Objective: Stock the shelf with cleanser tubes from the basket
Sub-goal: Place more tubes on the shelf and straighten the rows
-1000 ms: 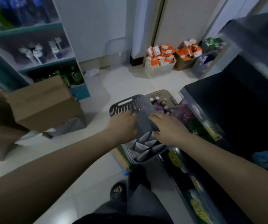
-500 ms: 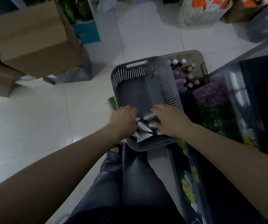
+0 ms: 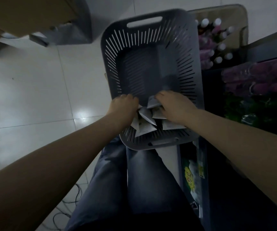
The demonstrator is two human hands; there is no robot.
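A grey slotted plastic basket [image 3: 116, 52] sits on the floor in front of my knees. Several pale cleanser tubes [image 3: 145, 126] lie bunched at its near end; the far part of its bottom is bare. Both hands reach into that pile. My left hand [image 3: 123, 106] curls over the tubes on the left side. My right hand [image 3: 174, 108] is closed around a few tubes on the right, their crimped ends poking out past my fingers. The dark shelf [image 3: 268, 52] runs along the right edge of the view.
A tan basket [image 3: 242, 15] of white-capped bottles stands behind the grey one. Pink and green packaged goods [image 3: 258, 79] fill the shelf at right. Cardboard boxes [image 3: 27, 12] sit on the white tiled floor at the upper left. Cables lie by my legs.
The view has tilted down and closer to the basket. Both hands stay in the tube pile, and the right hand has gathered tubes more tightly.
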